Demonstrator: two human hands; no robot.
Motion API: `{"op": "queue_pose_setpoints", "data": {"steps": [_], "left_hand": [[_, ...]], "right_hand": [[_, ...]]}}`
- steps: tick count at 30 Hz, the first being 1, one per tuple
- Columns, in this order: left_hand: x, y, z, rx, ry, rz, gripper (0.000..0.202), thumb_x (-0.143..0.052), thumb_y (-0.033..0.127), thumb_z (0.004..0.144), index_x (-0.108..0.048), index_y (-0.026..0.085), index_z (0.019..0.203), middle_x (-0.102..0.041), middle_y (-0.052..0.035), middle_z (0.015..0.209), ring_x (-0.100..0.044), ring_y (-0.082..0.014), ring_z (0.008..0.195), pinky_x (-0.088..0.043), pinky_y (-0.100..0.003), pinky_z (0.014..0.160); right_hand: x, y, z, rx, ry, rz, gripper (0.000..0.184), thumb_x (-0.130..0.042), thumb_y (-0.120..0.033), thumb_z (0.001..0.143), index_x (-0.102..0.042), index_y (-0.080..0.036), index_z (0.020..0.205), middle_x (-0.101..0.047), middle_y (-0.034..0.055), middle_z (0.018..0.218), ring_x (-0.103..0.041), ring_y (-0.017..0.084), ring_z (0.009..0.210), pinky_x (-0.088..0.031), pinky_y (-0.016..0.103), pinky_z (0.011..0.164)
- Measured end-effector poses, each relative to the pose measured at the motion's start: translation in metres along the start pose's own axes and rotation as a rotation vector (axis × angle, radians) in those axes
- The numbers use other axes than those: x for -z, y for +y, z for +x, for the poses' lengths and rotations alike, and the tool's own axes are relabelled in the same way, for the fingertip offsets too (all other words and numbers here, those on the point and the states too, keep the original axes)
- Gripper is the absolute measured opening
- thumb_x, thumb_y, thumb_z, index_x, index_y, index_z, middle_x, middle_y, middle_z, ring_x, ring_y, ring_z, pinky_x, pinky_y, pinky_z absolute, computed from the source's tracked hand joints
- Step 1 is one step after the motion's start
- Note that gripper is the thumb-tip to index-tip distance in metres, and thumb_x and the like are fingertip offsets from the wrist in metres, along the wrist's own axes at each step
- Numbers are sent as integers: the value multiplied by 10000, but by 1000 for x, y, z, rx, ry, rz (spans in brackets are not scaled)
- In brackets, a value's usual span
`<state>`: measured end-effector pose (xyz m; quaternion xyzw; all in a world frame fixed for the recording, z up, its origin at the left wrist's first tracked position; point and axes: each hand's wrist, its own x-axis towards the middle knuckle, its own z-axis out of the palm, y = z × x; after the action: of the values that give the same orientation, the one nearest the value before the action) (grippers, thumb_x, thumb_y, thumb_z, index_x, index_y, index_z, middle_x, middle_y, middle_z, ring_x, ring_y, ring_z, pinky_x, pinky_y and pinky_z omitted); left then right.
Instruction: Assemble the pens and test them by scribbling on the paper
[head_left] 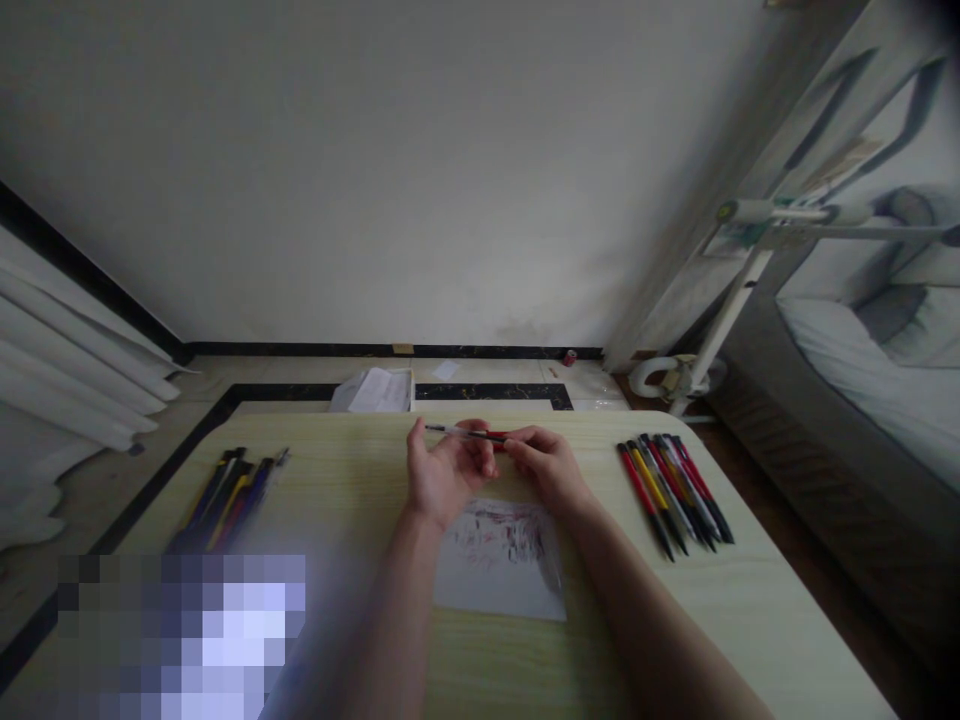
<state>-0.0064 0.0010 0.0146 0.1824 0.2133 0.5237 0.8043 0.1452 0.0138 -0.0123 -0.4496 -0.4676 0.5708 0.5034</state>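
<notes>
Both of my hands hold one slim pen (pixel 469 433) level above the wooden table (pixel 360 480). My left hand (pixel 444 473) is palm up, its fingers curled round the clear front half of the pen. The red rear end is pinched by the fingers of my right hand (pixel 546 465). Under my hands lies a white sheet of paper (pixel 504 558) covered with red and dark scribbles.
A row of several red, yellow and grey pens (pixel 673 490) lies on the table at the right. Another bunch of dark, yellow and red pens (pixel 229 495) lies at the left. A blurred patch covers the near left corner. A bed and a white lamp stand to the right.
</notes>
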Motion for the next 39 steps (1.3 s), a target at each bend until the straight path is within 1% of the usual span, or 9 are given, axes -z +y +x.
{"op": "queue_pose_setpoints", "data": {"steps": [3, 9, 13, 19, 22, 26, 30, 34, 39], "left_hand": [[0, 1, -1, -17, 13, 9, 599, -278, 623, 747, -598, 130, 864, -525, -44, 580, -494, -168, 515, -401, -325, 560], [0, 3, -2, -33, 27, 31, 546, -309, 591, 767, -600, 138, 856, -477, -8, 507, -441, -136, 452, -380, -296, 522], [-1, 2, 0, -25, 55, 59, 578, -280, 628, 749, -594, 146, 805, -479, -12, 508, -449, -144, 467, -384, -303, 531], [0, 1, 2, -45, -3, 31, 619, -237, 643, 738, -590, 137, 791, -494, -31, 516, -466, -161, 488, -389, -318, 546], [-1, 1, 1, -45, 13, 26, 630, -248, 645, 729, -598, 125, 790, -499, -40, 515, -475, -170, 494, -394, -327, 551], [0, 2, 0, -44, 39, 18, 587, -294, 611, 735, -604, 116, 788, -507, -44, 524, -480, -171, 496, -395, -329, 552], [1, 2, 2, -44, 28, 30, 558, -284, 594, 748, -594, 132, 782, -504, -35, 520, -477, -161, 492, -396, -320, 558], [3, 0, 3, -53, 2, 46, 596, -242, 619, 751, -585, 133, 782, -501, -32, 514, -481, -160, 495, -395, -309, 556], [3, -2, 4, -49, -1, 60, 648, -228, 659, 733, -581, 119, 788, -513, -38, 520, -491, -162, 497, -401, -306, 558]], "right_hand": [[0, 1, 0, -19, 2, 32, 200, -677, -344, 632, -618, -160, 681, -494, -40, 498, -343, 66, 409, -231, 206, 391], [0, 3, 1, -6, 21, 18, 207, -673, -353, 634, -625, -159, 687, -471, -42, 475, -342, 70, 410, -235, 210, 393], [1, 3, 1, -3, 17, 2, 219, -672, -365, 631, -627, -159, 689, -475, -41, 475, -332, 69, 404, -223, 211, 387], [-1, 0, 1, 11, 17, -26, 201, -664, -354, 640, -638, -160, 683, -461, -45, 458, -320, 64, 398, -203, 209, 383], [-1, 0, 1, 16, 21, -36, 199, -663, -351, 638, -640, -160, 687, -462, -43, 463, -328, 67, 404, -213, 208, 382], [-1, 1, 1, 15, 18, -31, 214, -657, -365, 648, -640, -158, 703, -466, -41, 463, -329, 69, 405, -219, 208, 384], [-1, 2, 1, 21, 38, -29, 226, -657, -383, 647, -639, -161, 686, -452, -45, 459, -329, 69, 401, -213, 213, 387], [-2, 1, 0, 46, 28, -78, 208, -649, -372, 659, -648, -166, 685, -487, -37, 479, -356, 75, 414, -231, 219, 398], [-3, -1, 0, 71, 33, -112, 156, -646, -329, 674, -663, -175, 693, -593, -7, 566, -474, 108, 496, -326, 232, 461]]}}
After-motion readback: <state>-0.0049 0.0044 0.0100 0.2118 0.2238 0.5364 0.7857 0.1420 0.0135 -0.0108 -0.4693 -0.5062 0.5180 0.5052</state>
